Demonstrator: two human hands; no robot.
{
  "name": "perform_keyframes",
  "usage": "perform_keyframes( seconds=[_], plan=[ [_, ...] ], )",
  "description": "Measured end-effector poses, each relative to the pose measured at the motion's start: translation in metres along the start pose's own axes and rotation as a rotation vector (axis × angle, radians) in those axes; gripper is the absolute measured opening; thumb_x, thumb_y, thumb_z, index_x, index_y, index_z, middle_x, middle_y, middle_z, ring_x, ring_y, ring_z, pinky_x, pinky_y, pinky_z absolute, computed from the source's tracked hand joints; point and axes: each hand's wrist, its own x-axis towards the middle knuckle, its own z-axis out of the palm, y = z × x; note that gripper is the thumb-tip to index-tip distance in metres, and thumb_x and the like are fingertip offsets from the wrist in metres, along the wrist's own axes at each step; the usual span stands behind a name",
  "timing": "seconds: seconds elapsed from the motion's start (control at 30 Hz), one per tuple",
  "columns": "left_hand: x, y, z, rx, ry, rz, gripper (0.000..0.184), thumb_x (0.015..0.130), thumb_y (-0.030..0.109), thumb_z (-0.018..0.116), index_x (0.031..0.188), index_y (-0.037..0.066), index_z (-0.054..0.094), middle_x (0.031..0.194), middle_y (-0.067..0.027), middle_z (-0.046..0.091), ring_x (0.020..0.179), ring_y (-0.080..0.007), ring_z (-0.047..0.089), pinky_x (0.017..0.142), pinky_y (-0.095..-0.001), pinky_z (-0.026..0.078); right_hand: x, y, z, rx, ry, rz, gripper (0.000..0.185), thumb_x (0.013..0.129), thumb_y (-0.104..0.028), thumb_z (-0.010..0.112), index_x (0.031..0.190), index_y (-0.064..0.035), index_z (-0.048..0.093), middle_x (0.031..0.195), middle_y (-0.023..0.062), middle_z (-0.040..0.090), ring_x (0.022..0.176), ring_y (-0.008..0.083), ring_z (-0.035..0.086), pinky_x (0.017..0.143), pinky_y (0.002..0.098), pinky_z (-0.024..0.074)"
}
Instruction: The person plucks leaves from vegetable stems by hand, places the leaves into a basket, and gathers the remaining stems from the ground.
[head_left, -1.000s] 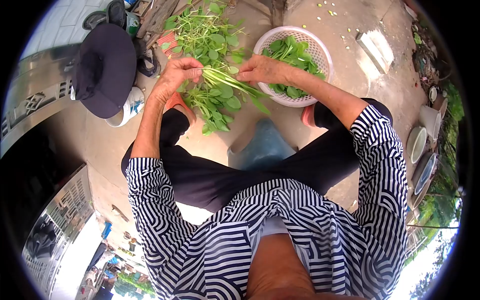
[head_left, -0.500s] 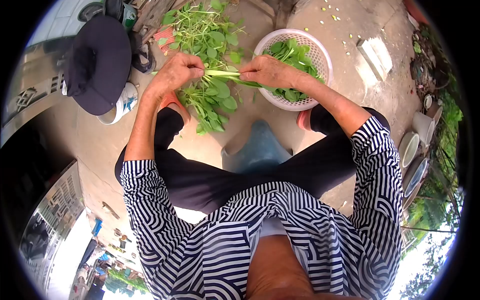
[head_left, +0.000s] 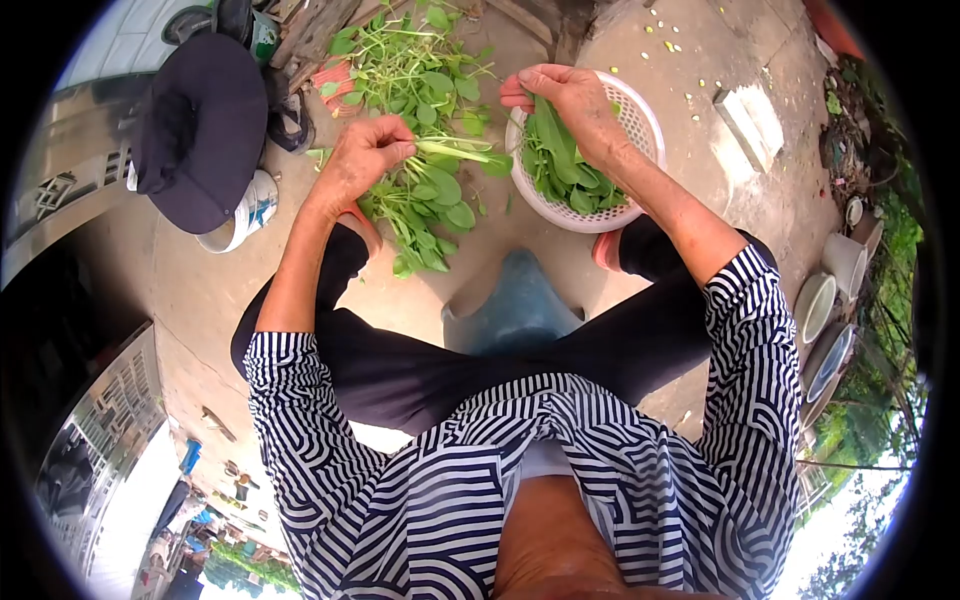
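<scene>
The left hand [head_left: 372, 160] is pinching a few pale stems [head_left: 450, 150] between thumb and fingertips at the upper centre of the frame, while the right hand [head_left: 575, 105], just right of there, is hanging over the basket [head_left: 634, 112] with its fingers loosely curled; a long leaf [head_left: 553, 140] is showing below that palm, but whether the fingers are gripping it or only hovering above it I cannot tell. The stems are lying across the gap toward the basket, leafy tips pointing right. They are likely to be light, crisp and a little slick, bending before they snap, so the firm pale ends are offering the safest hold; the leaf blades are looking soft and easily bruised, better supported loosely than squeezed. Below the left hand, a bunch of greens [head_left: 435, 205] is spreading smooth oval leaves over the ground, and a tangle of thin stalks [head_left: 405, 50] is sprawling at the top of the frame, stringier and wirier. The basket, round and pale pinkish plastic pierced with small holes, is holding more glossy leaves [head_left: 585, 185]. Around all this, the concrete [head_left: 700, 200] is showing a hard, gritty face, and a moulded blue-grey stool [head_left: 515, 310] is sitting at the centre.
</scene>
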Motion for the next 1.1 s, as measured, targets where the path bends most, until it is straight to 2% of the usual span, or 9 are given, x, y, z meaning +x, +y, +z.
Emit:
perform_keyframes(
  seconds=[0.07,0.17,0.33,0.4,0.43,0.5,0.8,1.03,1.1],
  plan=[
    [-0.002,0.016,0.019,0.190,0.073,0.216,0.012,0.076,0.012,0.061,0.080,0.001,0.057,0.060,-0.0015,0.053,0.056,-0.0105,0.046,0.052,-0.0270,0.038,-0.002,0.005,0.001,-0.522,-0.132,-0.104,0.028,0.086,-0.020,0.053,0.101,0.0026,0.058,0.087,0.0080,0.064,0.077,0.0129,0.059,0.069,0.0258,0.0481],
    [-0.004,0.035,0.032,0.275,0.052,0.220,0.010,0.077,0.008,0.060,0.081,0.000,0.056,0.066,0.0001,0.055,0.063,-0.0078,0.048,0.058,-0.0248,0.040,-0.005,0.014,0.013,-0.632,-0.387,-0.009,0.029,0.087,-0.023,0.052,0.102,0.0019,0.057,0.081,0.0068,0.063,0.071,0.0119,0.059,0.064,0.0262,0.0489],
    [-0.004,0.036,0.037,0.343,0.085,0.267,0.009,0.076,0.007,0.060,0.082,0.001,0.057,0.065,0.0004,0.055,0.061,-0.0088,0.048,0.057,-0.0250,0.039,-0.019,0.013,0.025,-0.524,-0.491,0.049,0.025,0.082,-0.022,0.053,0.090,0.0011,0.060,0.069,0.0069,0.061,0.061,0.0161,0.059,0.062,0.0304,0.0478],
    [-0.003,0.034,0.040,0.219,0.011,0.209,0.008,0.075,0.007,0.061,0.081,0.001,0.058,0.065,0.0002,0.056,0.059,-0.0097,0.047,0.056,-0.0240,0.039,-0.023,0.006,0.025,-0.868,-0.498,-0.066,0.021,0.082,-0.019,0.054,0.088,0.0010,0.059,0.067,0.0083,0.059,0.059,0.0180,0.058,0.060,0.0321,0.0466],
    [-0.002,0.031,0.038,0.219,0.012,0.209,0.008,0.075,0.007,0.061,0.081,0.001,0.058,0.065,0.0002,0.056,0.059,-0.0097,0.047,0.056,-0.0240,0.039,-0.025,0.005,0.025,-0.869,-0.499,-0.067,0.021,0.082,-0.019,0.054,0.088,0.0010,0.059,0.067,0.0083,0.059,0.059,0.0180,0.058,0.060,0.0321,0.0466],
    [-0.002,0.025,0.032,-0.256,-0.111,0.148,0.010,0.074,0.007,0.063,0.079,0.000,0.059,0.067,-0.0007,0.056,0.059,-0.0093,0.048,0.056,-0.0227,0.039,-0.029,0.002,0.024,-0.829,-0.525,-0.241,0.018,0.085,-0.019,0.053,0.088,-0.0030,0.059,0.061,0.0025,0.055,0.058,0.0106,0.051,0.054,0.0272,0.0414],
    [-0.007,0.011,0.027,-0.730,-0.332,0.095,0.015,0.070,0.009,0.067,0.078,-0.003,0.059,0.070,-0.0060,0.057,0.059,-0.0108,0.050,0.054,-0.0226,0.039,-0.034,0.002,0.028,-0.704,-0.665,-0.345,0.017,0.084,-0.018,0.055,0.093,-0.0043,0.058,0.061,0.0036,0.054,0.059,0.0135,0.053,0.057,0.0286,0.0421],
    [-0.006,0.008,0.034,-0.635,-0.603,0.025,0.011,0.069,0.007,0.067,0.074,-0.001,0.061,0.065,-0.0024,0.056,0.056,-0.0090,0.046,0.051,-0.0220,0.036,-0.041,-0.005,0.028,-0.932,-0.849,-0.406,0.012,0.080,-0.013,0.055,0.086,-0.0040,0.061,0.065,0.0119,0.058,0.063,0.0262,0.057,0.059,0.0348,0.0433],
    [-0.004,0.008,0.041,-0.396,-0.632,0.027,0.010,0.068,0.007,0.066,0.073,-0.001,0.062,0.062,-0.0006,0.055,0.055,-0.0075,0.045,0.050,-0.0220,0.035,-0.045,-0.008,0.029,-1.118,-0.947,-0.461,0.015,0.079,-0.015,0.055,0.087,-0.0044,0.061,0.062,0.0133,0.058,0.061,0.0307,0.056,0.057,0.0385,0.0425]
  ],
)
